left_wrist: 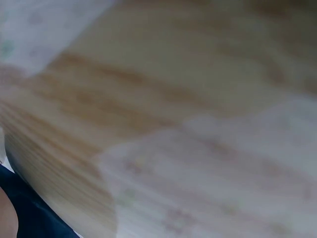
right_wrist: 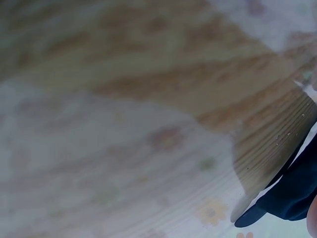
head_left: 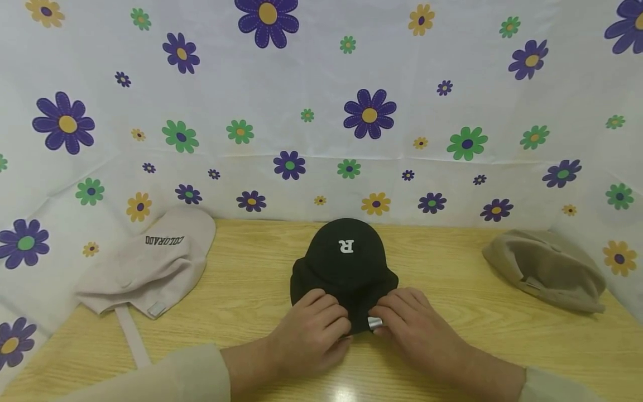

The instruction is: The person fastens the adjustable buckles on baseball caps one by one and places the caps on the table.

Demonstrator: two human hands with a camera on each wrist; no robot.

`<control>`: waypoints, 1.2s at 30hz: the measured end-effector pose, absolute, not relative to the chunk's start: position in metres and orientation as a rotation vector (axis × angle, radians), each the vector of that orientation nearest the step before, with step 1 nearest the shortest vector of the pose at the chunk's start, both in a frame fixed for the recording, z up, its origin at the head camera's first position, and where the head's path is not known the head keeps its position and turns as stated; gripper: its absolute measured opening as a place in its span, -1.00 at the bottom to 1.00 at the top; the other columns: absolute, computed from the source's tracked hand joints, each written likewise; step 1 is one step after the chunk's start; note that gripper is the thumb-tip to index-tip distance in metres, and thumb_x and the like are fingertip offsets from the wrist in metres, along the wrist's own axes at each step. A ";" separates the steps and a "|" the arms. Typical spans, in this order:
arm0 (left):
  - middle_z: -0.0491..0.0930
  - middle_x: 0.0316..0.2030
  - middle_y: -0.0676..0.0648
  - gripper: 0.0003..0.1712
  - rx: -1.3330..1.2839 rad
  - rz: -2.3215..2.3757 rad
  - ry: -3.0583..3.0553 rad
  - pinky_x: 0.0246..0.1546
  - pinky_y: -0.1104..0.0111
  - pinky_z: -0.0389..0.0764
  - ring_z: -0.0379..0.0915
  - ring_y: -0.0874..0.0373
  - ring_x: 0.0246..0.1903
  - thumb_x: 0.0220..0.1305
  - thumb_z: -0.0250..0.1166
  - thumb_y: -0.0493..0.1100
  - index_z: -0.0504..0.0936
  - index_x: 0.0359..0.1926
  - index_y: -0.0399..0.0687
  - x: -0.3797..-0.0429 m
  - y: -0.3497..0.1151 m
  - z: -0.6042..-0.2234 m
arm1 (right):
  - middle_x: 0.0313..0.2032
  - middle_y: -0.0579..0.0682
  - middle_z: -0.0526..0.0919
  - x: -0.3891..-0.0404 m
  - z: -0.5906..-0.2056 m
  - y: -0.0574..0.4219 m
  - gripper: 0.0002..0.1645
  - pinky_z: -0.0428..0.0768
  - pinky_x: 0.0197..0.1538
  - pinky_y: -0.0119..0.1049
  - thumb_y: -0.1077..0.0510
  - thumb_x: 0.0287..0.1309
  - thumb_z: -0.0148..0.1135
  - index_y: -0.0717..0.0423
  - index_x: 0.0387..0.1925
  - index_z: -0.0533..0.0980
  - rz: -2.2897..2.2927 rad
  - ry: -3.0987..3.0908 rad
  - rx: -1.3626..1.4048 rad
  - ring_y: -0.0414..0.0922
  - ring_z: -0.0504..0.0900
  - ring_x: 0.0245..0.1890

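A black baseball cap (head_left: 346, 262) with a white letter R lies at the middle of the wooden table. Its near edge is held by both hands. My left hand (head_left: 313, 329) grips the edge on the left with curled fingers. On the other side my right hand (head_left: 419, 329) pinches the edge beside a small silvery tag (head_left: 374, 322). Part of the cap's near rim is hidden under the fingers. In the left wrist view a dark piece of the cap (left_wrist: 29, 203) shows at the lower left corner; the right wrist view has the cap (right_wrist: 287, 198) at lower right.
To the left lies a pale pink cap (head_left: 150, 262) marked COLORADO, its strap (head_left: 132, 335) trailing over the table (head_left: 251, 251). A brown cap (head_left: 547, 268) sits at the right. Behind hangs a white cloth (head_left: 311, 72) printed with flowers.
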State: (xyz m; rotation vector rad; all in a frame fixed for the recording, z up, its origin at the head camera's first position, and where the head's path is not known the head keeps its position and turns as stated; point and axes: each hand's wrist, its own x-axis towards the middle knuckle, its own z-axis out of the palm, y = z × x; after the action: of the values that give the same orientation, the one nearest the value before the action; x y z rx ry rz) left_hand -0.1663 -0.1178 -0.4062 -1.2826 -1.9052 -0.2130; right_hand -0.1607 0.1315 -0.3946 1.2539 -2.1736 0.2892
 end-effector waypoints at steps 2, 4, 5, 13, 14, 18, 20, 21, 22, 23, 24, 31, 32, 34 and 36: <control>0.57 -0.43 0.09 -0.89 -1.273 -0.208 -1.903 -0.17 0.28 0.44 0.46 0.15 -0.36 0.18 0.19 -0.10 0.56 -0.46 0.03 -0.166 -0.118 -0.406 | -0.15 -0.12 0.59 -0.161 -0.395 0.132 -0.60 0.43 0.01 -0.22 -0.08 0.51 -0.10 0.05 -0.13 0.58 0.289 -2.174 1.253 -0.14 0.50 -0.11; 0.55 -0.44 0.09 -0.88 -1.271 -0.208 -1.908 -0.17 0.28 0.44 0.45 0.15 -0.36 0.20 0.18 -0.11 0.55 -0.46 0.03 -0.166 -0.118 -0.406 | -0.15 -0.12 0.60 -0.161 -0.395 0.132 -0.60 0.43 0.01 -0.22 -0.08 0.51 -0.10 0.06 -0.13 0.58 0.286 -2.172 1.250 -0.14 0.50 -0.11; 0.55 -0.45 0.09 -0.87 -1.272 -0.208 -1.908 -0.17 0.29 0.44 0.45 0.15 -0.36 0.21 0.18 -0.11 0.55 -0.46 0.03 -0.166 -0.118 -0.406 | -0.15 -0.12 0.60 -0.162 -0.395 0.132 -0.60 0.43 0.01 -0.22 -0.08 0.51 -0.10 0.05 -0.13 0.58 0.284 -2.172 1.248 -0.14 0.50 -0.11; 0.57 -0.45 0.09 -0.85 -1.286 -0.205 -1.919 -0.17 0.32 0.47 0.47 0.16 -0.35 0.23 0.18 -0.12 0.57 -0.48 0.03 -0.166 -0.118 -0.406 | -0.17 -0.12 0.59 -0.162 -0.395 0.132 -0.62 0.44 -0.01 -0.23 -0.08 0.51 -0.07 0.04 -0.15 0.58 0.274 -2.169 1.241 -0.14 0.50 -0.12; 0.57 -0.45 0.09 -0.85 -1.289 -0.206 -1.917 -0.17 0.32 0.48 0.47 0.16 -0.35 0.22 0.19 -0.13 0.57 -0.48 0.03 -0.166 -0.118 -0.406 | -0.18 -0.12 0.59 -0.162 -0.395 0.132 -0.62 0.44 -0.01 -0.23 -0.08 0.51 -0.07 0.04 -0.15 0.58 0.274 -2.170 1.242 -0.14 0.50 -0.12; 0.57 -0.45 0.08 -0.90 -1.314 -0.225 -1.904 -0.14 0.33 0.52 0.49 0.17 -0.34 0.17 0.25 -0.16 0.59 -0.48 0.01 -0.166 -0.117 -0.406 | -0.18 -0.12 0.59 -0.163 -0.395 0.132 -0.62 0.44 -0.02 -0.23 -0.08 0.51 -0.07 0.05 -0.15 0.58 0.275 -2.164 1.243 -0.14 0.50 -0.13; 0.58 -0.45 0.08 -0.93 -1.326 -0.236 -1.899 -0.12 0.34 0.54 0.50 0.17 -0.34 0.13 0.29 -0.18 0.59 -0.47 0.00 -0.166 -0.117 -0.405 | -0.18 -0.12 0.59 -0.163 -0.395 0.132 -0.62 0.44 -0.02 -0.23 -0.08 0.51 -0.07 0.05 -0.15 0.58 0.279 -2.160 1.242 -0.15 0.50 -0.13; 0.58 -0.44 0.08 -0.94 -1.332 -0.240 -1.895 -0.11 0.34 0.55 0.50 0.17 -0.33 0.10 0.31 -0.19 0.60 -0.47 0.00 -0.166 -0.117 -0.405 | -0.18 -0.12 0.59 -0.163 -0.396 0.132 -0.62 0.44 -0.02 -0.23 -0.08 0.51 -0.07 0.05 -0.15 0.58 0.280 -2.159 1.243 -0.15 0.50 -0.13; 0.58 -0.44 0.08 -0.94 -1.335 -0.242 -1.893 -0.11 0.34 0.55 0.51 0.17 -0.33 0.08 0.33 -0.19 0.60 -0.46 0.00 -0.166 -0.117 -0.405 | -0.18 -0.12 0.59 -0.163 -0.396 0.133 -0.62 0.44 -0.02 -0.23 -0.08 0.51 -0.07 0.05 -0.15 0.58 0.281 -2.159 1.244 -0.15 0.50 -0.13; 0.58 -0.44 0.08 -0.94 -1.337 -0.243 -1.891 -0.10 0.34 0.55 0.51 0.17 -0.33 0.07 0.34 -0.20 0.61 -0.46 0.00 -0.166 -0.117 -0.405 | -0.18 -0.12 0.59 -0.163 -0.396 0.133 -0.62 0.44 -0.02 -0.23 -0.08 0.51 -0.07 0.05 -0.15 0.58 0.282 -2.158 1.246 -0.15 0.50 -0.13; 0.59 -0.44 0.08 -0.95 -1.339 -0.245 -1.891 -0.10 0.34 0.55 0.51 0.17 -0.33 0.07 0.35 -0.20 0.61 -0.46 -0.01 -0.166 -0.117 -0.405 | -0.18 -0.12 0.59 -0.163 -0.396 0.132 -0.61 0.43 -0.02 -0.23 -0.08 0.51 -0.08 0.05 -0.15 0.58 0.281 -2.157 1.247 -0.15 0.50 -0.13; 0.59 -0.43 0.07 -0.87 -1.341 -0.255 -1.890 -0.10 0.36 0.54 0.50 0.18 -0.32 0.22 0.20 -0.20 0.61 -0.45 -0.01 -0.166 -0.118 -0.405 | -0.18 -0.13 0.59 -0.163 -0.395 0.132 -0.60 0.43 -0.02 -0.24 -0.09 0.51 -0.09 0.05 -0.15 0.58 0.279 -2.158 1.253 -0.15 0.50 -0.13; 0.59 -0.43 0.07 -0.86 -1.343 -0.257 -1.886 -0.11 0.36 0.54 0.50 0.17 -0.32 0.24 0.19 -0.20 0.61 -0.45 -0.02 -0.166 -0.118 -0.405 | -0.18 -0.13 0.59 -0.163 -0.395 0.132 -0.61 0.43 -0.01 -0.24 -0.08 0.51 -0.09 0.05 -0.15 0.58 0.281 -2.159 1.253 -0.15 0.50 -0.13; 0.59 -0.43 0.07 -0.86 -1.346 -0.261 -1.878 -0.11 0.36 0.54 0.50 0.17 -0.32 0.24 0.19 -0.20 0.61 -0.45 -0.02 -0.166 -0.117 -0.405 | -0.17 -0.12 0.59 -0.163 -0.396 0.132 -0.60 0.43 -0.01 -0.24 -0.09 0.51 -0.09 0.05 -0.15 0.58 0.281 -2.159 1.253 -0.15 0.50 -0.13; 0.59 -0.43 0.07 -0.85 -1.347 -0.264 -1.875 -0.10 0.37 0.54 0.50 0.17 -0.32 0.26 0.17 -0.20 0.61 -0.45 -0.02 -0.167 -0.117 -0.405 | -0.17 -0.12 0.58 -0.163 -0.396 0.132 -0.59 0.43 0.00 -0.24 -0.09 0.51 -0.10 0.05 -0.15 0.58 0.277 -2.156 1.254 -0.15 0.50 -0.13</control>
State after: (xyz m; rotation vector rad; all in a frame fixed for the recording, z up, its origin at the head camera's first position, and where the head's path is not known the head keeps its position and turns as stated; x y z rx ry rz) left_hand -0.1666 -0.1172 -0.4054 -1.3471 -1.8754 -0.2636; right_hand -0.1630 0.1318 -0.3960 1.2539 -2.1561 0.2768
